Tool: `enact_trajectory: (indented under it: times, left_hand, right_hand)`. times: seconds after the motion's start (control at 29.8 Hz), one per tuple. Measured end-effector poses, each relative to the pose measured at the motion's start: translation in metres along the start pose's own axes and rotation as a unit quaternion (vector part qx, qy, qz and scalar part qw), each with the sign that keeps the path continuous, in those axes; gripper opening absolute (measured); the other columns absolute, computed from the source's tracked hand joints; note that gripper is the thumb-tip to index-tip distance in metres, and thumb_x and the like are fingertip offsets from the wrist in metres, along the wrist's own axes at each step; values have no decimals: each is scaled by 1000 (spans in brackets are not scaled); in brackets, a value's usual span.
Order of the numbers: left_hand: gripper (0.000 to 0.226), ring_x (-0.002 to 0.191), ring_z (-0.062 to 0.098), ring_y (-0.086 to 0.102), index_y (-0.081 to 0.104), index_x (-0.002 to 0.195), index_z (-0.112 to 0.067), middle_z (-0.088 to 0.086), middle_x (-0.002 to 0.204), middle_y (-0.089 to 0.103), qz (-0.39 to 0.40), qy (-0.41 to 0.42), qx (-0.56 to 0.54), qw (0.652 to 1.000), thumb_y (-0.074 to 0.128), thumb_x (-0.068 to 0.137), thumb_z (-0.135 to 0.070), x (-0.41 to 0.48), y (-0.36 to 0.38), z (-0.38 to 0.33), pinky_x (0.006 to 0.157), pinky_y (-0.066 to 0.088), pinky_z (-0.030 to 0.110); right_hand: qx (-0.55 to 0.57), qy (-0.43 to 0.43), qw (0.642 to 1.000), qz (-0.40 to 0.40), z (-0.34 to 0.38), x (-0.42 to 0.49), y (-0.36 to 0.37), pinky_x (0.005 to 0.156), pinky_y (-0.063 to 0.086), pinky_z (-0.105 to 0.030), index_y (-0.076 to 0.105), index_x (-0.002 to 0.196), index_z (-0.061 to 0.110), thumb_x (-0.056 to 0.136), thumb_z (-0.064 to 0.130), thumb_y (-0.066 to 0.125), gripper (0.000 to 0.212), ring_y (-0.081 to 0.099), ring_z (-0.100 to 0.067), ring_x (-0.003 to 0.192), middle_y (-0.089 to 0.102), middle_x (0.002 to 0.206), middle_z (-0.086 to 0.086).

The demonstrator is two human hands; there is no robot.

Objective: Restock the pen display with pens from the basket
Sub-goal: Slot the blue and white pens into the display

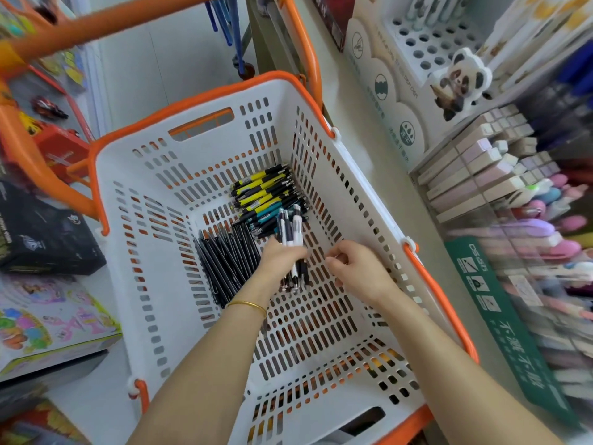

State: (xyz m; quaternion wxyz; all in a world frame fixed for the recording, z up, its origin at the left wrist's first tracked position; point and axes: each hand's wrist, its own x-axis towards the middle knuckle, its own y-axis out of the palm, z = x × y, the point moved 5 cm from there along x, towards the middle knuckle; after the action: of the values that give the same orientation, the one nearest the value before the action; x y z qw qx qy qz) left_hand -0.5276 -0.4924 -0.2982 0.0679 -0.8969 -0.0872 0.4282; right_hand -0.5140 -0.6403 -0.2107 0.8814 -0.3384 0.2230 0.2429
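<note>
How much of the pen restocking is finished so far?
Hard to say what's done. In hand: the left hand has a grip on a bundle of white-and-black pens; the right hand hovers beside. Left: black pens and yellow-black pens remain in the white-and-orange basket.

bright, even light; soft shadows | edges blurred, wide-angle bowing

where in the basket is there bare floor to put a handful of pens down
The near half of the basket floor, between the arms and the front wall, is bare, as is the far left corner. It is crowded mid-floor: black pens, yellow pens, and the left hand gripping a bundle of pens beside the right hand.
</note>
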Motion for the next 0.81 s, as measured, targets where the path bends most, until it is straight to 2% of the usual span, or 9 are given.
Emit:
enact_trajectory:
  times: [0.1,0.17,0.27,0.4,0.47,0.54,0.6,0.71,0.81]
  left_hand:
    - [69,118,33,55,57,119,-3,12,122,60,32,-48,-115,992,82,61,-30,-17,-9,-8,103,41,58]
    - [49,106,37,61,65,105,-6,19,110,64,55,-42,-165,984,81,64,-28,-29,-14,-17,97,47,58]
    - [4,70,23,62,62,92,-10,10,78,60,93,5,-270,958,62,89,-8,-54,-17,-35,70,56,40]
    - [27,61,17,62,56,108,-9,7,74,58,121,55,-405,905,60,81,-3,-92,-16,-62,57,56,30]
    - [30,61,18,62,60,100,-7,8,74,59,131,83,-412,898,66,71,-6,-109,-14,-74,58,57,29]
    - [17,62,19,63,66,86,-9,8,73,62,144,119,-391,901,69,69,-7,-123,-9,-82,61,56,31]
    - [28,67,20,64,64,95,-5,6,73,64,137,138,-387,902,67,68,-11,-137,-3,-89,66,56,33]
    - [48,74,23,63,61,107,-10,4,76,63,94,215,-331,914,73,60,-11,-163,7,-105,76,53,39]
    - [56,84,25,69,60,109,-7,7,85,68,44,305,-233,923,74,55,-15,-197,23,-123,81,55,41]
  right_hand:
    - [12,-9,1000,3,4,-2,1,65,50,-24,57,99,16,96,17,52,7,57,-11,71,60,85,-1]
    - [24,-9,1000,9,5,-4,2,60,50,-21,57,97,17,97,18,51,6,57,-10,68,62,86,-5]
    - [85,11,996,17,6,-9,2,56,49,-20,58,95,16,97,19,50,10,59,-11,66,63,85,-6]
    - [247,52,967,15,13,-24,-4,60,52,-24,60,104,7,99,23,48,21,60,-14,65,60,77,-5]
    - [339,72,938,23,22,-34,-4,69,55,-31,60,105,8,100,29,46,26,59,-15,69,58,78,-4]
    - [415,94,904,37,32,-47,-1,83,56,-40,62,109,11,99,42,44,37,62,-19,89,62,96,-7]
    - [540,115,833,38,42,-63,0,88,52,-50,65,106,10,96,50,44,46,61,-28,107,65,111,-11]
    - [711,108,695,-5,56,-83,-11,90,51,-50,67,83,11,91,49,53,41,65,-32,99,69,101,-15]
    - [759,59,647,-39,66,-97,-31,96,49,-42,72,98,8,93,42,53,39,67,-28,99,72,102,-12]
